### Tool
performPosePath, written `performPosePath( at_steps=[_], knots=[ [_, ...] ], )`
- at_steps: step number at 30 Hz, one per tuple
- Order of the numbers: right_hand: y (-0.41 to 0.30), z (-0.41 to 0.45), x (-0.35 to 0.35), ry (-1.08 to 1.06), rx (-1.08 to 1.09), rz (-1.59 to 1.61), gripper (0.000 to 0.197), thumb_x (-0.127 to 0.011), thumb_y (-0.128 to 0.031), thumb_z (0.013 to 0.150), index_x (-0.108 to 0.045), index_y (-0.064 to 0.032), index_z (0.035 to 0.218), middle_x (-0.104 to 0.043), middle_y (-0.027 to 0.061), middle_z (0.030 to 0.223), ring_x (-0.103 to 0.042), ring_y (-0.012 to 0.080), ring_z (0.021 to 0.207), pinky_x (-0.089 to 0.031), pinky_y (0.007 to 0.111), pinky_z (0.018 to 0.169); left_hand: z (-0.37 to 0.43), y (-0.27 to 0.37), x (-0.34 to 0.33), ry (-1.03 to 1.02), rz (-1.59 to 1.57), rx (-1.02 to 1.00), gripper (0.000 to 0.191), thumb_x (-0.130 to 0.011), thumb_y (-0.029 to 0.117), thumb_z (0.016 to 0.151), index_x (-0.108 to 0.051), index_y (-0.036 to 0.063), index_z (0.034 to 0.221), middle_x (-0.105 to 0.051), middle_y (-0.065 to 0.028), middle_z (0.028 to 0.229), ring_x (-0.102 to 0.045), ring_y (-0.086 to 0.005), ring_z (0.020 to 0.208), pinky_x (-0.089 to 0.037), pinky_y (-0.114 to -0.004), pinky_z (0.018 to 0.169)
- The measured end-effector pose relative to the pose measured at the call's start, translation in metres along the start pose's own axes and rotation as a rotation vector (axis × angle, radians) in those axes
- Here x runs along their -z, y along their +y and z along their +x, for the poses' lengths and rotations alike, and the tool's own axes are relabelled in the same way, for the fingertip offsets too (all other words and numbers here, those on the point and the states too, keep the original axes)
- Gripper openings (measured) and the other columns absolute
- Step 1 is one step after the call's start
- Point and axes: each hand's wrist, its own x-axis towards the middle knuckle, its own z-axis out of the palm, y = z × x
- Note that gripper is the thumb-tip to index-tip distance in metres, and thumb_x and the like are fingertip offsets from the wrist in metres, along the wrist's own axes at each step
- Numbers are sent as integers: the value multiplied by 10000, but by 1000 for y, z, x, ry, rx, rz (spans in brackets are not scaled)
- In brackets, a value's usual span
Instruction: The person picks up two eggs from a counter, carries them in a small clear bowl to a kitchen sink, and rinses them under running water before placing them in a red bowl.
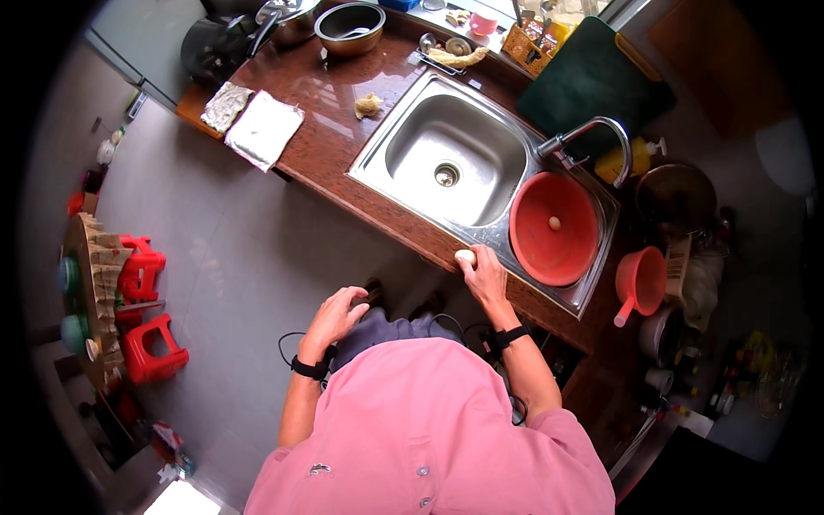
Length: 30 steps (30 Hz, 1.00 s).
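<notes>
My right hand grips a pale egg at the front edge of the stone counter. Just beyond that hand, a red plastic basin rests on the sink's drainboard, tilted somewhat in view. Inside it lies another egg. Over the floor, close to my body, my left hand holds nothing, its fingers apart and loosely curled. The stainless steel sink stands to the left of the basin, with its drain visible.
A curved faucet rises behind the basin. To the right is a red dipper. Folded cloths, a scrubber and a metal bowl sit on the left counter. Red stools stand on the floor at left.
</notes>
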Motion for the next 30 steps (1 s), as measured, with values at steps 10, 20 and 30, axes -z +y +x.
performPosePath(
  at_steps=[10, 20, 30],
  knots=[
    [6, -11, -1, 0, 160, -1, 413, -672, -160, 787, -506, -83, 1158, -474, 159, 1081, -569, 396, 930, -500, 459, 763, -5, -6, 2, 32, -24, 21, 270, -594, 194, 866, -572, 42, 1089, -613, -144, 1050, -595, -283, 989, -477, -375, 858],
    [12, 4, -8, -12, -18, -69, 356, -606, -163, 844, -509, -66, 1173, -509, 186, 1032, -576, 403, 876, -489, 467, 732, 1, -4, 0, 22, -19, -11, 277, -595, 195, 865, -569, 40, 1094, -614, -145, 1043, -594, -284, 986, -479, -376, 850],
    [17, 1, -4, 33, 121, -112, 355, -602, -172, 850, -509, -45, 1168, -522, 167, 948, -564, 354, 898, -482, 438, 751, 0, -8, -1, 29, -8, -27, 276, -598, 210, 870, -569, 52, 1094, -615, -133, 1054, -593, -303, 976, -478, -380, 835]
  ],
)
